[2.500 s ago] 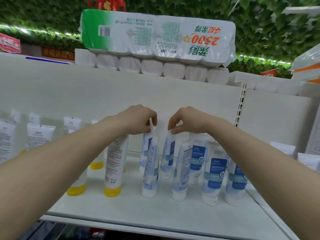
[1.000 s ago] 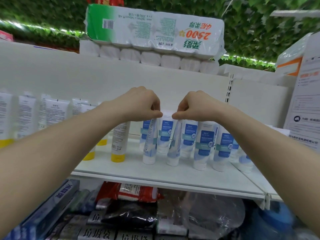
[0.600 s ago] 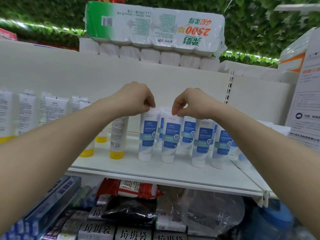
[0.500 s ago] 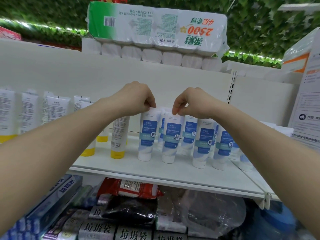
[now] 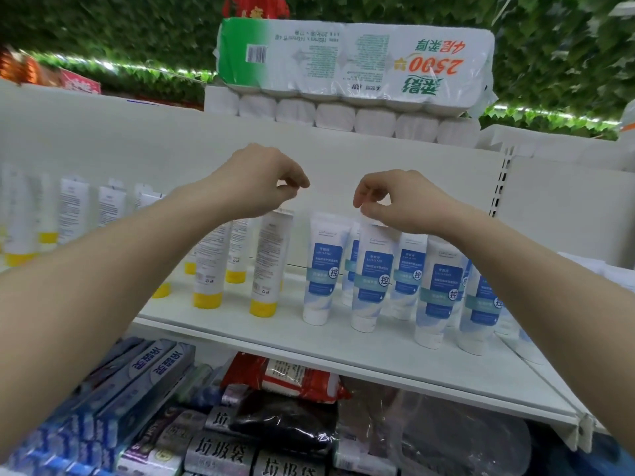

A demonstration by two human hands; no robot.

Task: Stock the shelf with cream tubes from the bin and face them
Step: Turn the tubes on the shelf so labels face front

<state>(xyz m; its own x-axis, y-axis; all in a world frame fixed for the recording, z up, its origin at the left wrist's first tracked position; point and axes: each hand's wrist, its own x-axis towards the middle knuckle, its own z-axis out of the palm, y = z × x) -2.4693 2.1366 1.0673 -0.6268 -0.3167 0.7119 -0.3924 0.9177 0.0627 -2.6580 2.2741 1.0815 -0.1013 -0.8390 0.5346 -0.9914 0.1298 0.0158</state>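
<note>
Several white cream tubes with blue labels stand cap-down in rows on the white shelf (image 5: 309, 341), labels facing me. The front-left tube (image 5: 321, 269) and the tube beside it (image 5: 372, 276) stand upright on their own. My left hand (image 5: 264, 180) hovers above and to the left of the front-left tube, fingers loosely curled, holding nothing. My right hand (image 5: 402, 197) hangs just over the top of the second tube, thumb and fingers slightly apart, also empty. The bin is out of view.
White tubes with yellow caps (image 5: 266, 262) stand to the left on the same shelf. A pack of toilet paper (image 5: 354, 60) lies on top of the shelf unit. Below are toothpaste boxes (image 5: 137, 383), a red pack (image 5: 292, 376) and bag rolls (image 5: 223, 451).
Both hands turned the two front tubes label-forward, then let go of their tops and lifted slightly apart. The view shifted to the left.
</note>
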